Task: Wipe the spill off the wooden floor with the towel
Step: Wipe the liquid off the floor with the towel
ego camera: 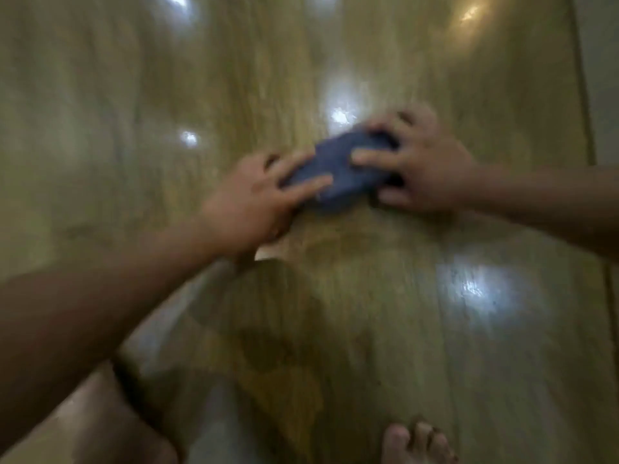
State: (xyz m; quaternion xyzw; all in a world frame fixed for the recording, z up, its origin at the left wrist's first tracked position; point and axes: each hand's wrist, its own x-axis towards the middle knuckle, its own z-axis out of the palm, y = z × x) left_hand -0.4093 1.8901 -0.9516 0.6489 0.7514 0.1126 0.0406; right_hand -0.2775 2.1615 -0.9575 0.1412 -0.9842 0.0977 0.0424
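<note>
Bare toes (415,442) are seen nearest on the wooden floor (485,363), cut off by the lower border of the frame. A bare leg (100,423) is shown only in part at the lower left. The whole view is smeared by motion blur, so fine detail is lost throughout.

Further out, near the middle of the floor, a bunched blue towel (335,169) is held down on the boards by both hands. The left hand (254,199) is laid over the towel's left end, its fingers spread and nearly straight, pressing rather than gripping. The right hand (432,169) is set on the towel's right end with one finger stretched across the cloth and the others bent over its far side. The thumb is placed at the near side, so that end appears to be grasped, though blur softens the outline. The towel's ends are hidden under the two hands.

The spill cannot be told apart from the shadow and the bright patches of glare (475,289) scattered over the boards, one of them just beyond the towel. A pale strip (603,78) is seen along the floor's far right edge; what it is cannot be made out.
</note>
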